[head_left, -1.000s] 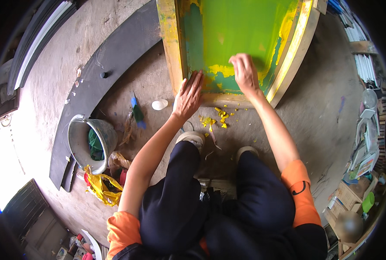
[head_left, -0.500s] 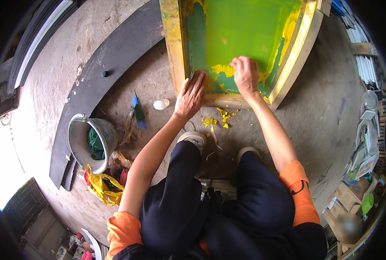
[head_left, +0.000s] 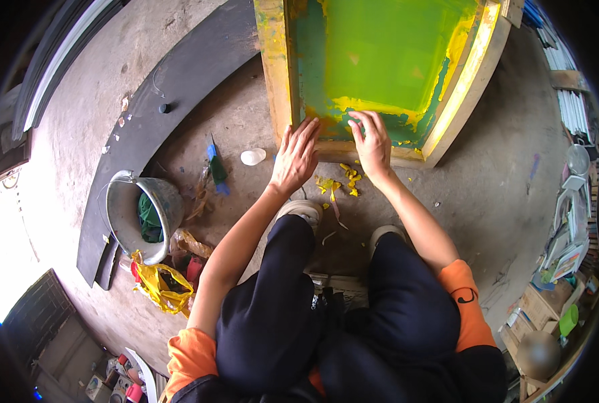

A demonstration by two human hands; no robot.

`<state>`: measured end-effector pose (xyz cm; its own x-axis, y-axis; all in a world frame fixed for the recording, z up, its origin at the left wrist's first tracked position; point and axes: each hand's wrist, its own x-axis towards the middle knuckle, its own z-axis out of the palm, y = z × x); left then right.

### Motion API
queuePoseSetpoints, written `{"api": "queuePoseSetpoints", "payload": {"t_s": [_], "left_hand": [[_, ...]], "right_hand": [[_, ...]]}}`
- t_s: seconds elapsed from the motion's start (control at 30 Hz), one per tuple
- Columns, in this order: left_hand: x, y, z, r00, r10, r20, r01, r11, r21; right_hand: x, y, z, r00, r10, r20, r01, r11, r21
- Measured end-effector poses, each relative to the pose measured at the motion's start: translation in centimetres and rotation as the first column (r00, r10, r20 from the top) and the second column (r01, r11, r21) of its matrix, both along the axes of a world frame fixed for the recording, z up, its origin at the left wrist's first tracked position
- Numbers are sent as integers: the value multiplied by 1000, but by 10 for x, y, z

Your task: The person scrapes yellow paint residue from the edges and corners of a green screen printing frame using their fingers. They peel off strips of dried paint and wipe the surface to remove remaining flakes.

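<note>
A wooden-framed screen (head_left: 276, 74) with a bright green mesh (head_left: 380, 60) leans or lies in front of me. Yellow ink (head_left: 370, 105) borders the lighter green area on its near and right sides. My left hand (head_left: 295, 158) rests with fingers stretched out over the frame's near left corner. Over the near edge of the mesh is my right hand (head_left: 373, 144), its fingers bent and the thumb apart from them. Nothing shows between these fingertips. Yellow scraps (head_left: 350, 178) lie on the floor between the frame and my feet.
To the left stands a metal bucket (head_left: 119, 218) with green cloth inside, beside a yellow plastic bag (head_left: 157, 287). A curved black board (head_left: 135, 127), a white cup-like object (head_left: 253, 156) and a blue-green scrap (head_left: 216, 171) lie on the floor. Shelves with boxes (head_left: 540, 305) line the right.
My right hand has moved toward me and slightly left, and its thumb now stands apart from the fingers. The left hand stays at the corner. The whole view has shifted slightly.
</note>
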<state>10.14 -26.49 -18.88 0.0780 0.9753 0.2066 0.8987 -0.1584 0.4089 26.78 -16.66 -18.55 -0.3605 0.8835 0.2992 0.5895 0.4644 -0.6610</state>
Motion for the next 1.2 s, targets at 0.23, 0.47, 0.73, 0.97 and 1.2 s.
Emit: {"api": "queuePoseSetpoints", "payload": {"t_s": [0.23,0.47,0.73,0.97,1.2], "left_hand": [[9,-26,-9,950,264,167,-273,961,33],[3,-26,-16,934,303,189,-310,951,9],[2,-28,-16,913,322,251,-338,941,23],[1,-27,-13,895,355,271,-359,933,-35],[-1,-25,-16,886,350,305,-366,930,-5]], "right_hand": [[-10,25,-3,968,66,242,-146,933,328],[-15,30,-28,902,241,359,-387,821,421],[-3,16,-25,832,404,380,-519,810,275],[-2,36,-24,632,445,635,-754,543,370],[-19,51,-22,501,486,716,-865,307,396]]}}
